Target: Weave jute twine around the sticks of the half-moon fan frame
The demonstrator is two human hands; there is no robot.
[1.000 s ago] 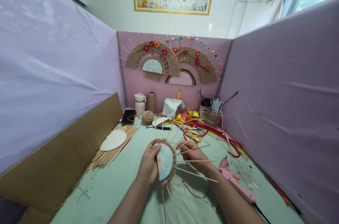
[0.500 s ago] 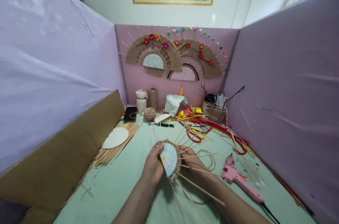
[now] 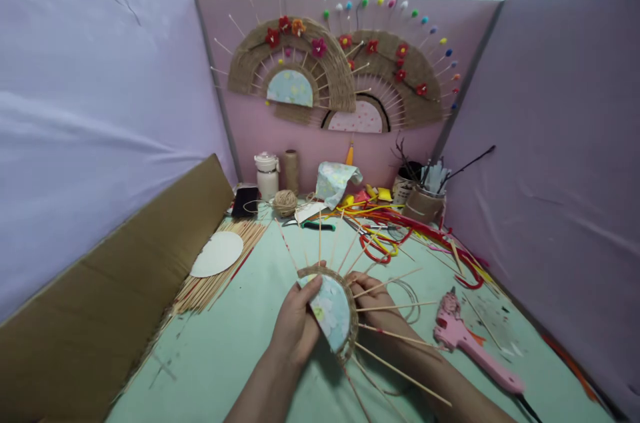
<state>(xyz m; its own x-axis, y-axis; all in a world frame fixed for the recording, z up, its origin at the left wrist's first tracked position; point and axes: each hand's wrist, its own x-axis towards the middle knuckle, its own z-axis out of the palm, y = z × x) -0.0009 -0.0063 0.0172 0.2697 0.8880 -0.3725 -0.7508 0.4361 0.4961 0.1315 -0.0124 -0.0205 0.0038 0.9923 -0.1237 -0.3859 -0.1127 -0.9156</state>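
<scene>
A half-circle fan piece [image 3: 331,311] faced with pale blue floral cloth is tilted in front of me, several thin wooden sticks fanning out from its twine-wrapped curved edge. My left hand [image 3: 299,320] grips it by the straight side, thumb on the cloth and fingers behind. At the curved edge, among the sticks, my right hand [image 3: 373,296] is closed, its fingers pinching the twine. A loop of this twine [image 3: 414,300] lies on the table beyond that hand, and another length hangs below the piece. The sticks partly cover my right fingertips.
A pink glue gun [image 3: 470,346] lies at right. Red-handled scissors [image 3: 375,250], green-handled pliers [image 3: 317,226], a twine ball [image 3: 285,203] and coloured stems are farther back. Left are a stick bundle [image 3: 200,293], a white oval [image 3: 219,254] and a cardboard wall [image 3: 125,270]. Finished fans [image 3: 330,76] hang behind.
The view has tipped down and closer. In my hands the fan piece has turned a little, its sticks now spreading more upward. Both hands keep their hold near the same spots.
</scene>
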